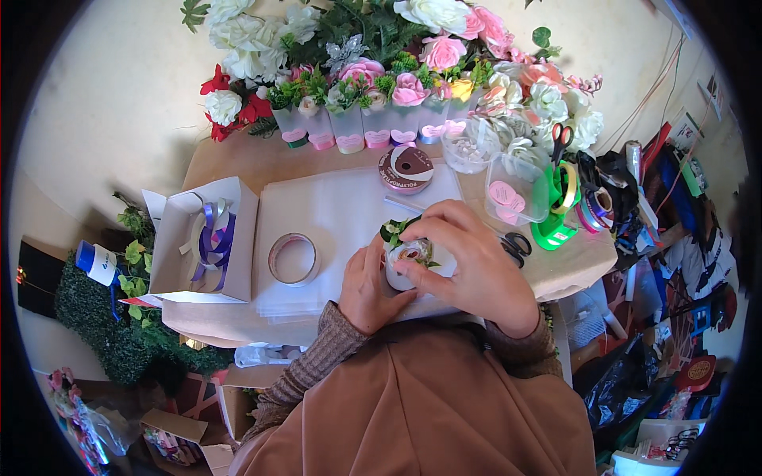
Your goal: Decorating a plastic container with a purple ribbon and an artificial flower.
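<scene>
Near the table's front edge, a small artificial flower (412, 252) with pale petals and green leaves sits between my hands, in or on something white and rounded. My right hand (480, 266) is curled over it from the right, thumb and fingertips closed on the flower. From the left, my left hand (368, 287) steadies the white part, fingers bent against its side. What lies under the flower is mostly hidden by my fingers. Beneath both hands spread sheets of translucent white paper (317, 210). A roll of tape (294, 259) lies left of my left hand.
A white box (171, 266) of purple ribbon stands left. Behind are a ribbon spool (406, 169) and a row of flowers in translucent sleeves (345, 127). To the right sit clear tubs (516, 190), black scissors (516, 247) and a green tape dispenser (553, 232).
</scene>
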Motion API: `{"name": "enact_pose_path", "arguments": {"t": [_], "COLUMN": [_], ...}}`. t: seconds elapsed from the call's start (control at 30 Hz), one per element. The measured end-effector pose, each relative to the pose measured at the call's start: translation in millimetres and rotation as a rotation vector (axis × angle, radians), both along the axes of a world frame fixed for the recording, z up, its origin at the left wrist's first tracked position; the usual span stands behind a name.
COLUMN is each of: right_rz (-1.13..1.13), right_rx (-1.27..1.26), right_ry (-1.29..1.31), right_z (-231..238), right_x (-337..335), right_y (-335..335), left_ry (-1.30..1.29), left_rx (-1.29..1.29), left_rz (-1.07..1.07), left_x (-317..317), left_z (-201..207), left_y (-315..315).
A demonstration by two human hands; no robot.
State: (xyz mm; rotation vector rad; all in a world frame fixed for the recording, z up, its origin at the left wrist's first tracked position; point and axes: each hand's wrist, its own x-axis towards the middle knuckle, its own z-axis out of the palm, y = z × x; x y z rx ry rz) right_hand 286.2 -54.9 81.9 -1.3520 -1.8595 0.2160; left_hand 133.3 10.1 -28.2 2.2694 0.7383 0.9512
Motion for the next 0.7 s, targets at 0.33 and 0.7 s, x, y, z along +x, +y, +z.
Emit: {"name": "enact_pose_path", "arguments": {"t": [0.33, 0.7], "right_rz": [0.036, 0.244], "right_rx": [-0.061, -0.158], "right_ry": [-0.068, -0.192], "right_z": [0.3, 10.9], "right_x": [2.4, 14.7], "right_y": [4.5, 20.2], "left_ry": [-0.036, 0.026], "left_rx": [0.044, -0.059], "left_rz": [0.023, -0.036], "left_x": [-1.4, -3.7], "left_z": [2.4, 5.2], "left_y": [-5.1, -0.7]}}
